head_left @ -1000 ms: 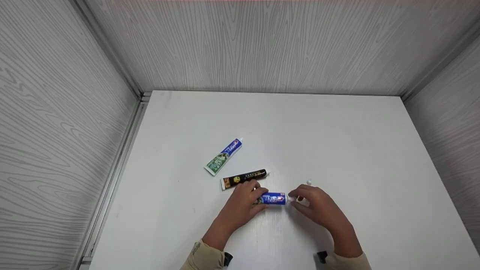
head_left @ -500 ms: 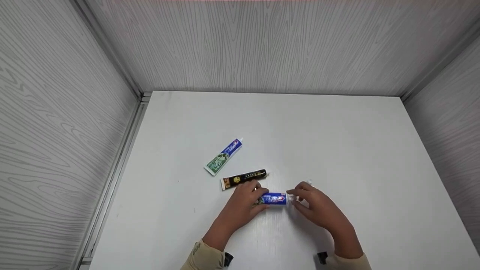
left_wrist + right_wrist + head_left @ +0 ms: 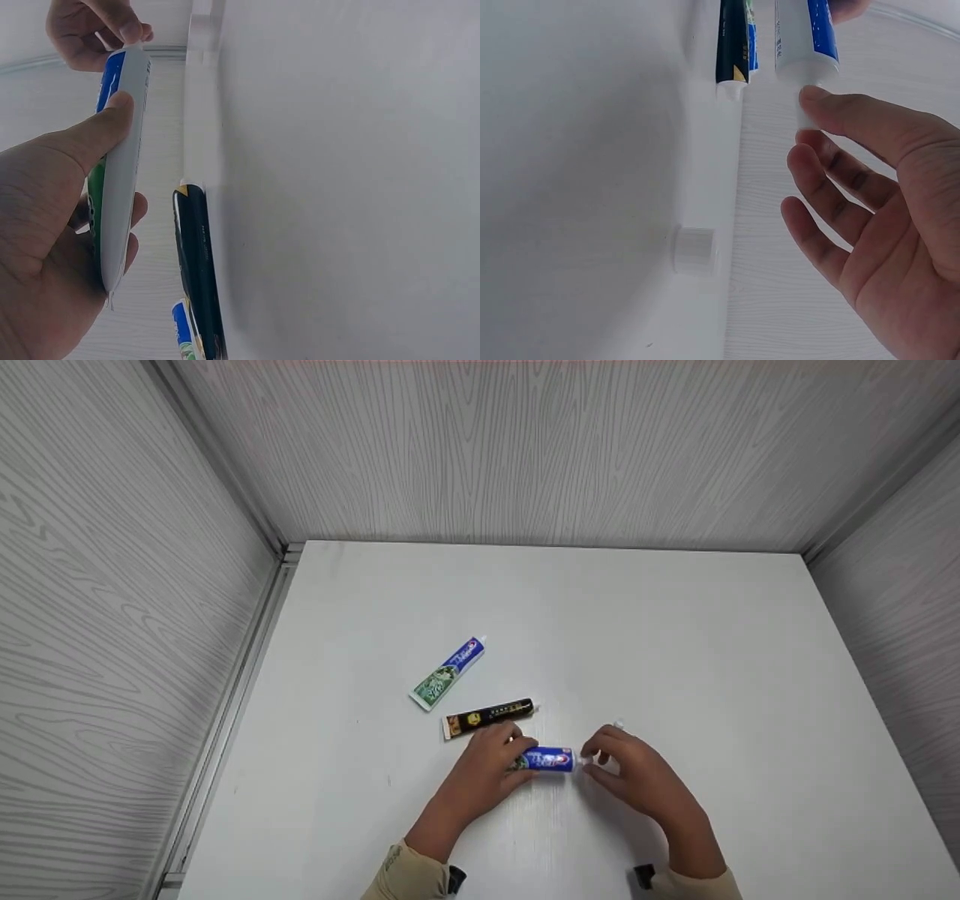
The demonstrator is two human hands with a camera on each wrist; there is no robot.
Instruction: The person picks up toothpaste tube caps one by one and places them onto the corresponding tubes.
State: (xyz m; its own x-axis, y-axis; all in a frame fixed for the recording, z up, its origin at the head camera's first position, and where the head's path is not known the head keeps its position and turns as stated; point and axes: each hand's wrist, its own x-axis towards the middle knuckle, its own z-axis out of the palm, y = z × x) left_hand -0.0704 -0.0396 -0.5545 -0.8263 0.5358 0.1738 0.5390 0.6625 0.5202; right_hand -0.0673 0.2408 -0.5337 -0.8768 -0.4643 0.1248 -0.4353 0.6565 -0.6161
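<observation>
My left hand (image 3: 491, 761) grips a blue, green and white toothpaste tube (image 3: 551, 759) just above the table, its nozzle end pointing right. In the left wrist view the thumb presses along the tube's (image 3: 126, 172) pale side while the fingers curl behind it. My right hand (image 3: 634, 769) is at the nozzle end. In the right wrist view, thumb and index finger pinch a small white tip (image 3: 804, 114) below the tube's shoulder; the other fingers are loosely bent. Whether that tip is a cap or the bare nozzle, I cannot tell.
A black toothpaste tube (image 3: 487, 718) lies just beyond my left hand. Farther back, another blue and green tube (image 3: 448, 673) lies slanted. A small white cap (image 3: 696, 251) sits on the white table (image 3: 675, 645) behind my right hand. Grey wood-grain walls (image 3: 495, 450) border the table.
The right fingertips have shifted around the tube's tip and drawn slightly to the right. The held tube has dipped a little toward me. The other tubes have stayed put.
</observation>
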